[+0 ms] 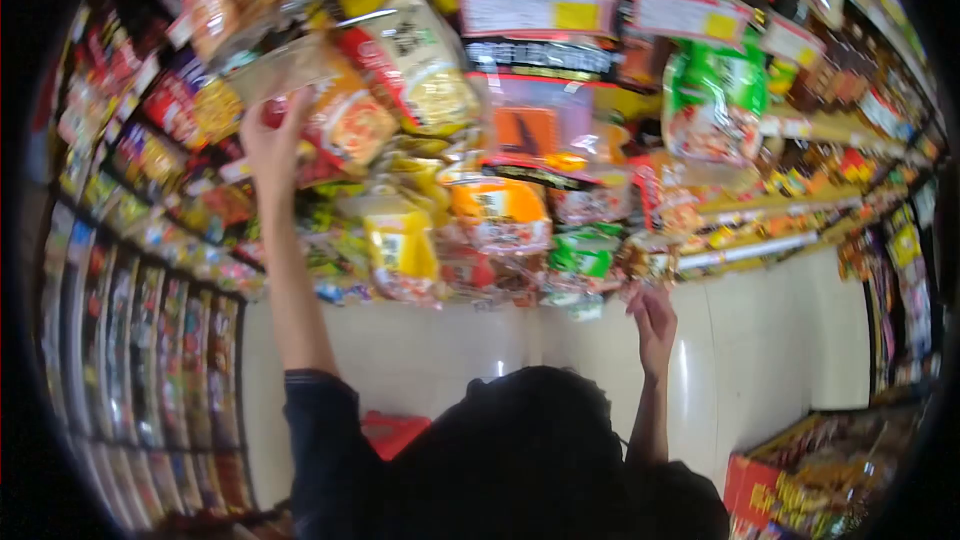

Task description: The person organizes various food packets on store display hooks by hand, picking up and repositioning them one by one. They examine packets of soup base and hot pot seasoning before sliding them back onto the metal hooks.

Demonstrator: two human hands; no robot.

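My left hand [273,135] reaches up to the shelf display at the left. Its thumb and fingers are closed at the edge of an orange food packet [355,115] with a picture of food on it; blur hides the exact grip. Beside that packet leans a white and red packet [430,70]. Lower down, my right hand [652,318] is held near the front edge of the shelf, fingers curled together. Close above it are shiny small packets [648,258]. Whether its fingertips hold anything is too blurred to make out.
Several packets hang or stand ahead, among them a green one [715,95], a yellow one [402,245] and an orange one [500,213]. Price labels [535,10] run above. Shelving [150,340] flanks the left; a red display box [755,490] stands lower right. Something red [393,432] sits on the tiled floor [430,340].
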